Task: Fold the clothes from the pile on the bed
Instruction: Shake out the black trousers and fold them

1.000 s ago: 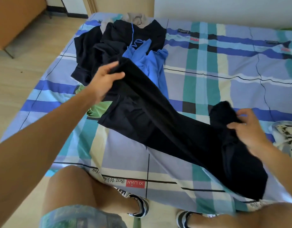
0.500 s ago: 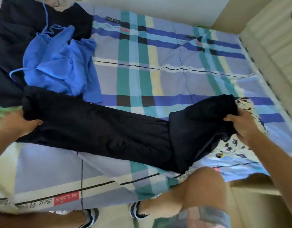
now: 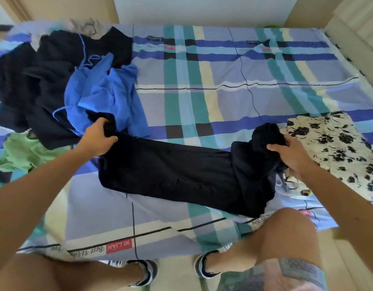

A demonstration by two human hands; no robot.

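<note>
A long black garment [image 3: 171,173] lies stretched across the near part of the bed [image 3: 213,97], its right end doubled over. My left hand [image 3: 99,139] grips its left end, next to the pile. My right hand [image 3: 290,156] holds the bunched right end. The pile sits at the far left: black clothes [image 3: 38,85], a blue garment [image 3: 105,97] with thin straps on top, a green piece [image 3: 21,152] at the near left and a grey piece [image 3: 86,26] at the back.
A cream cloth with black flowers [image 3: 337,152] lies flat at the right, just past my right hand. The plaid sheet covers the bed. A wall and a pale cabinet [image 3: 358,34] border the far and right sides. My knees and slippers stand at the near edge.
The black garment has been pulled out of the pile, drawn rightward and laid straight along the near edge. Both hands kept their hold on its ends.
</note>
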